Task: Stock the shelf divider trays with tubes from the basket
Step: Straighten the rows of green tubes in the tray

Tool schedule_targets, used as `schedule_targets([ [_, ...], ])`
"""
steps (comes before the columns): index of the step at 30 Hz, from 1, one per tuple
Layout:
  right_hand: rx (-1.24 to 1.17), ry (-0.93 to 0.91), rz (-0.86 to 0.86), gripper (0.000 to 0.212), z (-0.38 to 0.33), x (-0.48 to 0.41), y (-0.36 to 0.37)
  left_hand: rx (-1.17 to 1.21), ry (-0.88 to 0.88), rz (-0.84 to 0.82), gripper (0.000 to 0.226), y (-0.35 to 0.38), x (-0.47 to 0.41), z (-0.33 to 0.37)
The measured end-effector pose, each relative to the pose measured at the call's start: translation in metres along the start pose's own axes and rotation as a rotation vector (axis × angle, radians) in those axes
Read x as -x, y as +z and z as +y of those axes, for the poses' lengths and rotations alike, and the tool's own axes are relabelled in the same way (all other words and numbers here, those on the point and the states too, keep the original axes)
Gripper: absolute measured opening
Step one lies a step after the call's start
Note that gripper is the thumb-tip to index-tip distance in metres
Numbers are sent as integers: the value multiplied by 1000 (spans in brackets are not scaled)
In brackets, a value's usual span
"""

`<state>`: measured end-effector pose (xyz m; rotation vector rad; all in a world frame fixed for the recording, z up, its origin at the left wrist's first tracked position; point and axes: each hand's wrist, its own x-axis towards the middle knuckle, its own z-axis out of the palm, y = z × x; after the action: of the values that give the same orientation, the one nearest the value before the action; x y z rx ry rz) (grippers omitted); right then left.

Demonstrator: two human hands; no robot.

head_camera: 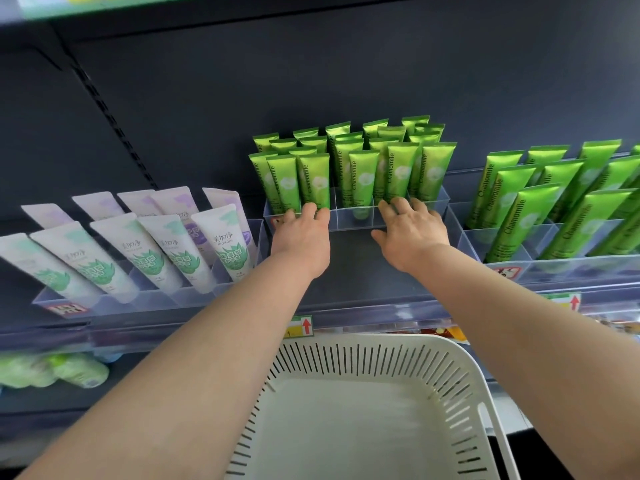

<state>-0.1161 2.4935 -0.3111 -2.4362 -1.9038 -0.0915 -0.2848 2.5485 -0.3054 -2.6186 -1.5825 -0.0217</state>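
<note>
Both hands reach to the middle tray on the shelf. The left hand has its grip hooked over the tray's front wall at the left end, fingers curled. The right hand grips the right end likewise, thumb spread outside the wall. Green tubes stand in the tray just behind the fingers. The white basket sits below, in front of the shelf.

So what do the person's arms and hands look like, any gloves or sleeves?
The left arm and right arm are bare as far as the picture shows, with no sleeves in view. The left hand and right hand wear no gloves; no watch, bracelet or ring shows.
</note>
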Motion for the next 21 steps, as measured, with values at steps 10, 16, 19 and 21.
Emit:
schedule_targets([
  [10, -32, -8, -22, 64, -1, 10, -1, -10, -6, -4, 72, -1, 7, 1],
  [16, -23, -3, -42, 68, 0, 13, 5, 42, -33, -36, 93, 13, 23, -6],
  [19, -26, 4, -51, 68, -4, 16, 8, 50, -67, -48, 91, 16, 28, -9],
  [21, -24, -4, -49, 67, -8, 19, 10, 76, -77, -33, 90, 14, 27, -12],
])
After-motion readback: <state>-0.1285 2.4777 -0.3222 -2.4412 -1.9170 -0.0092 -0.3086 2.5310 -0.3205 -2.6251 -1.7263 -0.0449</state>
